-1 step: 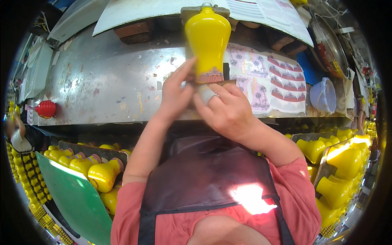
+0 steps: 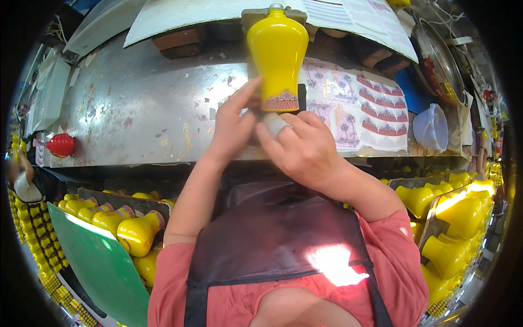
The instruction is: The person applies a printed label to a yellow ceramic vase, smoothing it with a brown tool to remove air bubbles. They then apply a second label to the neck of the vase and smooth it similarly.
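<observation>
A glossy yellow bottle (image 2: 278,52) lies with its clear neck away from me in a grey-brown rest (image 2: 253,19). A patterned pink and dark band (image 2: 282,101) rings its base end, which faces me. Against the lower left side of the bottle, my left hand (image 2: 235,122) has its fingers curved, the tips partly hidden. Just below the base is my right hand (image 2: 305,144), fingers curled inward, with a white wrap on one finger and a ring. Whatever it pinches is hidden. Right of the bottle lie printed decal sheets (image 2: 384,109) with rows of curved bands.
A white board (image 2: 180,13) rests on bricks (image 2: 180,43) along the back of the metal table (image 2: 136,103). A pale bucket (image 2: 430,128) stands at the right, a red ribbed object (image 2: 61,145) at the left. Racks of yellow bottles (image 2: 139,234) flank me, beside a green panel (image 2: 98,261).
My right fingers have shifted slightly down and left, and more of the bottle's yellow base edge shows. The bottle has barely moved.
</observation>
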The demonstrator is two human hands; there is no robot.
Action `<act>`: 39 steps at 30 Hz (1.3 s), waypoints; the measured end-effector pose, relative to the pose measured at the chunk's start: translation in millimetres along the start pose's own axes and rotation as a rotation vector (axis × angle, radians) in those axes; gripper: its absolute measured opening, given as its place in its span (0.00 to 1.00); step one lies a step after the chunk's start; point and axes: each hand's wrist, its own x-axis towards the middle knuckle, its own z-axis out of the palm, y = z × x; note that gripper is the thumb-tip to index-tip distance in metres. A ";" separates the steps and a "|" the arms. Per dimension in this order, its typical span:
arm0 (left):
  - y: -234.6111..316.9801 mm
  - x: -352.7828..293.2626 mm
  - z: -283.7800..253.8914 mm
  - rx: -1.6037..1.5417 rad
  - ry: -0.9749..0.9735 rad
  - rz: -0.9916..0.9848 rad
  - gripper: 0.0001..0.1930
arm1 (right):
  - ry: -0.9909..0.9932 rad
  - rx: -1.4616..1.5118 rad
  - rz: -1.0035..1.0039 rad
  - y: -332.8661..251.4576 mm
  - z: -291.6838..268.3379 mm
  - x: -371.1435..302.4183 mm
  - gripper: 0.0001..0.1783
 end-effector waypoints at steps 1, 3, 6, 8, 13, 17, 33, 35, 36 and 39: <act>0.1 0.0 -1.5 -0.074 -0.012 -0.016 0.31 | 0.002 -0.024 -0.047 -4.4 0.5 2.1 0.21; 0.9 0.8 -3.3 -0.212 -0.019 -0.127 0.28 | -0.018 -0.056 -0.012 -5.5 4.6 8.0 0.16; 2.6 6.4 0.3 -0.296 0.053 -0.035 0.24 | -0.116 -0.057 -0.020 -8.7 10.1 14.4 0.05; 4.0 11.4 4.3 -0.202 0.129 0.024 0.22 | -0.099 0.109 0.018 -4.5 9.5 13.1 0.12; 10.2 13.2 15.8 0.150 0.155 0.171 0.33 | 0.183 0.370 0.656 27.2 4.1 -8.8 0.12; 12.7 10.0 31.9 0.380 0.173 0.153 0.38 | 0.164 0.591 0.883 44.9 19.5 -20.3 0.11; 16.5 9.3 15.2 -0.398 -0.023 -0.124 0.37 | 0.303 -0.080 0.333 47.7 21.0 -15.8 0.16; 17.2 9.2 13.4 -0.454 -0.025 -0.116 0.35 | 0.293 -0.008 0.138 37.5 19.1 -13.0 0.14; 16.3 10.1 12.9 -0.496 -0.008 -0.149 0.34 | 0.233 0.032 0.078 30.2 19.1 -11.7 0.14; 12.4 17.3 9.7 -0.553 0.044 -0.144 0.29 | 0.117 0.155 -0.084 12.4 21.9 -7.2 0.14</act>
